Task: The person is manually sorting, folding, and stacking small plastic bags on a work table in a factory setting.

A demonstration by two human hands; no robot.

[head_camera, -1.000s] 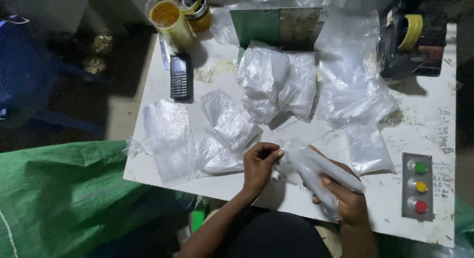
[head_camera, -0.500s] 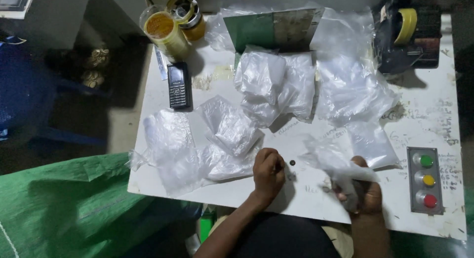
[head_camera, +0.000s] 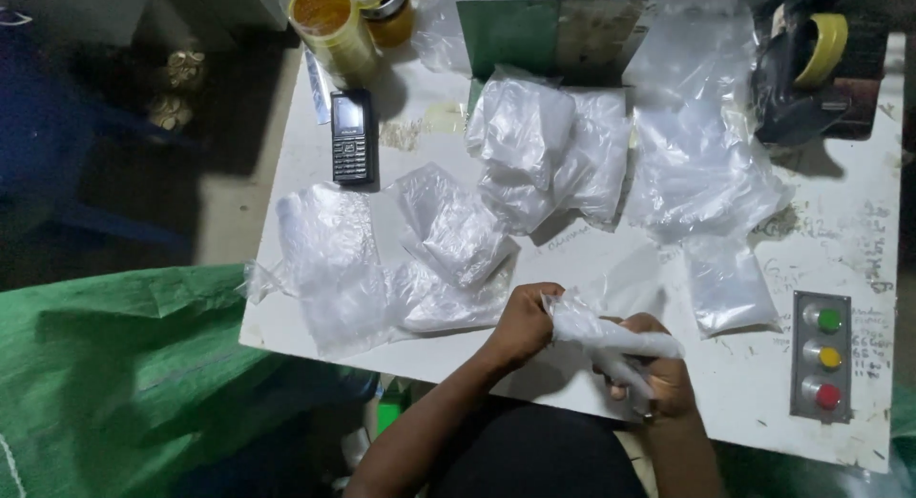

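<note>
A clear plastic bag [head_camera: 611, 338] is stretched between both hands near the front edge of the white table [head_camera: 592, 259]. My left hand [head_camera: 523, 321] pinches the bag's left end. My right hand [head_camera: 658, 374] grips its other end, fingers closed around the crumpled plastic. Several more clear plastic bags lie in heaps: one pile [head_camera: 334, 259] at the left, one [head_camera: 453, 226] in the middle, one [head_camera: 549, 150] further back and a wide one [head_camera: 701, 174] at the right.
A black mobile phone [head_camera: 352, 135] lies at the back left beside a yellow jar [head_camera: 329, 21]. A green panel [head_camera: 549, 35] stands at the back. A tape dispenser [head_camera: 811, 69] sits back right. A three-button control panel [head_camera: 825, 355] is at the right. A green woven sack [head_camera: 124, 383] lies left.
My left hand has come off the table and taken hold of the bag's left end. My right hand has shifted slightly left with the bag, which is now drawn out between both hands.
</note>
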